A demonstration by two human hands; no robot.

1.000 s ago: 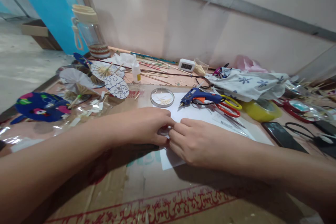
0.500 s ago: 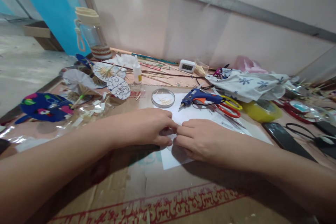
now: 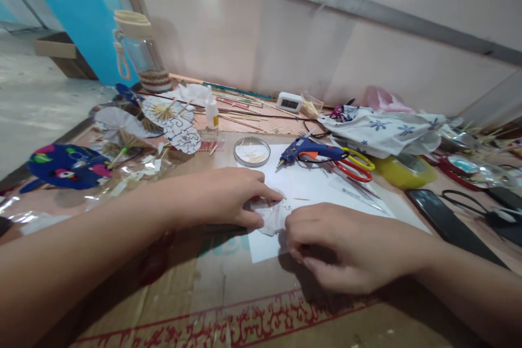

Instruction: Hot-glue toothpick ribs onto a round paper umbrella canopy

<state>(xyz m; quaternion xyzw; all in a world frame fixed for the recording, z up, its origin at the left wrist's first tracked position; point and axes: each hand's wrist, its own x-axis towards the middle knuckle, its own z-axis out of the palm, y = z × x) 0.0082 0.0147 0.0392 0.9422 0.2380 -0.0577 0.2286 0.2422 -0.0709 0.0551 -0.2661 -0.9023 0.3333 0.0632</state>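
- Movement since the earlier frame: the right hand (image 3: 338,244) had drawn off toward 4 o'clock, leaving a gap between it and the left hand (image 3: 240,196); more of the white paper piece (image 3: 274,222) was exposed.
- Governing relation: the paper piece lay on the white sheet (image 3: 261,250), at 4 o'clock from the middle of the left hand and 10 o'clock from the right. The left hand was nearer and in contact with it; the right was just beside it, contact not established.
- Left hand: thumb and forefinger stood apart, both at the paper piece. Whether they pinched it could not be told.
- Right hand: fingers curled, thumb set away from the forefinger. Tips were hidden; whether anything was held could not be told.
- Thin stick (image 3: 300,198): pale and straight, at 2 o'clock from the paper piece, long axis running nearly 9 to 3 o'clock, just beyond the right knuckles.
- Paper piece: thin, crinkled, roughly rounded, with curling dark lines at its 2 o'clock edge; full outline covered.
- Shallow round dish (image 3: 252,164): clear with a greyish rim, between 11 and 12 o'clock from the paper piece, containing short pale sticks.
- Glue gun (image 3: 302,148): smooth blue body, orange trigger, at 1 o'clock, nozzle toward 8 o'clock.
- Cardboard (image 3: 163,304): brown, flat, with a red scroll print along the 6 o'clock side.
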